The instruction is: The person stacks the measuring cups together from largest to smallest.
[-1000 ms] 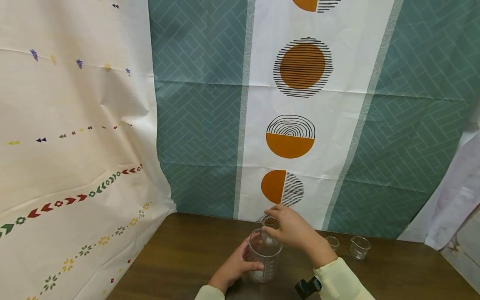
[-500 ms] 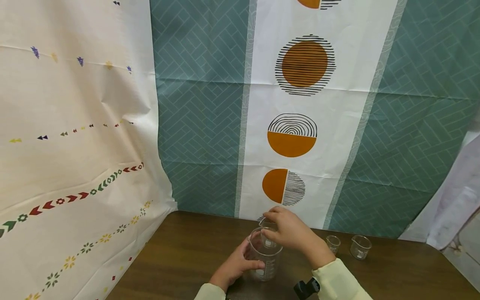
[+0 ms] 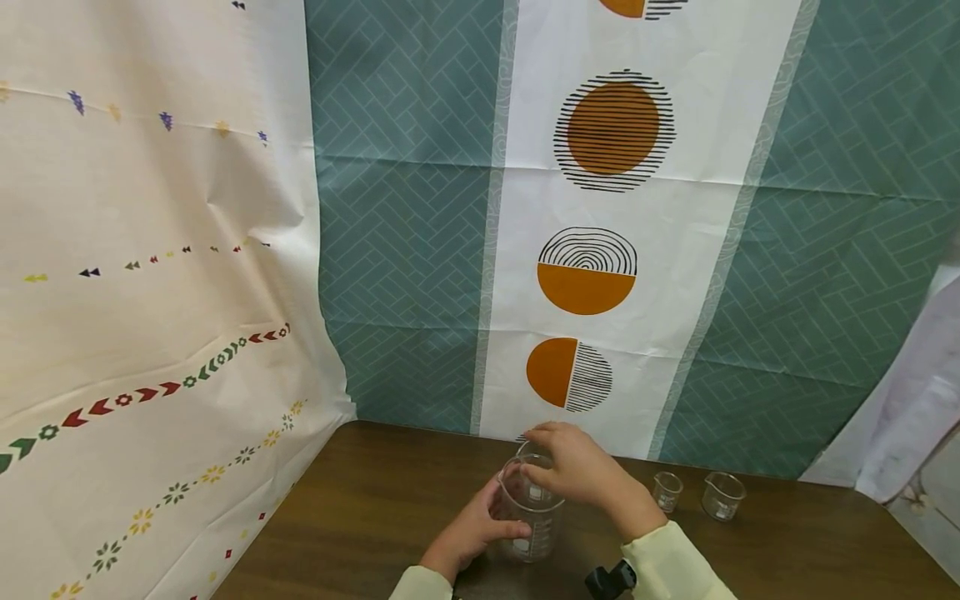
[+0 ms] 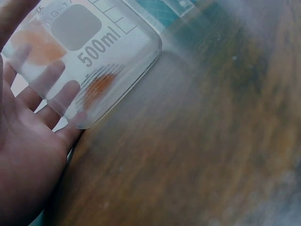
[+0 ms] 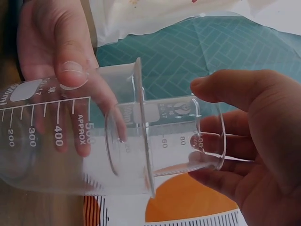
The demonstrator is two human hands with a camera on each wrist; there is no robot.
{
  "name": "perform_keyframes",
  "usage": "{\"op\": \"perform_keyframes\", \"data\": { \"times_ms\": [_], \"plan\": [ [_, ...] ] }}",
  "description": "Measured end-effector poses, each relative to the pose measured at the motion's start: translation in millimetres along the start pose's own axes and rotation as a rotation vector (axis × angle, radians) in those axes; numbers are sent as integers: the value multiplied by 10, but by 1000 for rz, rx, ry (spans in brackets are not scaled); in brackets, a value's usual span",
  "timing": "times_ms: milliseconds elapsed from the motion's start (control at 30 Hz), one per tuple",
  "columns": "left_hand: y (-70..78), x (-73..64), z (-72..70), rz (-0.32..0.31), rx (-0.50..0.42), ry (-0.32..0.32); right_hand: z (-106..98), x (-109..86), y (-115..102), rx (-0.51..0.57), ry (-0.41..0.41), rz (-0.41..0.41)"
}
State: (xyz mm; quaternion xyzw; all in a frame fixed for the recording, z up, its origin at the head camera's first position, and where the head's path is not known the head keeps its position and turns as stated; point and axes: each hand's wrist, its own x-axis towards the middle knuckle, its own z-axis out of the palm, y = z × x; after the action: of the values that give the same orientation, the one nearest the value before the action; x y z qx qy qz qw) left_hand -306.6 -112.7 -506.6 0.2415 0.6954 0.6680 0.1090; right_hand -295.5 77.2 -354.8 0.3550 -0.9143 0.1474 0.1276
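Note:
My left hand grips a large clear glass beaker marked 500ml, thumb on the near side and fingers round the far side. In the left wrist view, its base is close over the brown table. Above it, my right hand holds a smaller clear beaker near its rim, with the thumb on one side and the fingers on the other. The smaller beaker's base sits inside the large beaker's mouth, while its upper part stands out past the rim.
Two more small glass beakers stand at the right of the brown table: a narrow one and a wider one. A patterned green and white cloth hangs behind the table, and a cream cloth hangs at the left.
My right hand has moved slightly down, and the smaller beaker sits a little deeper in the large one. The left hand keeps its grip almost unmoved; the head view has shifted slightly.

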Motion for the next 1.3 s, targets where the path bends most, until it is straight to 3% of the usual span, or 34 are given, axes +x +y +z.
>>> {"op": "perform_keyframes", "data": {
  "times_ms": [533,1300],
  "plan": [
    [-44,43,-11,-28,33,9,87,-14,19,-6,-36,10],
    [-24,31,-29,-4,6,-24,127,4,7,10,-68,-2]
  ]
}}
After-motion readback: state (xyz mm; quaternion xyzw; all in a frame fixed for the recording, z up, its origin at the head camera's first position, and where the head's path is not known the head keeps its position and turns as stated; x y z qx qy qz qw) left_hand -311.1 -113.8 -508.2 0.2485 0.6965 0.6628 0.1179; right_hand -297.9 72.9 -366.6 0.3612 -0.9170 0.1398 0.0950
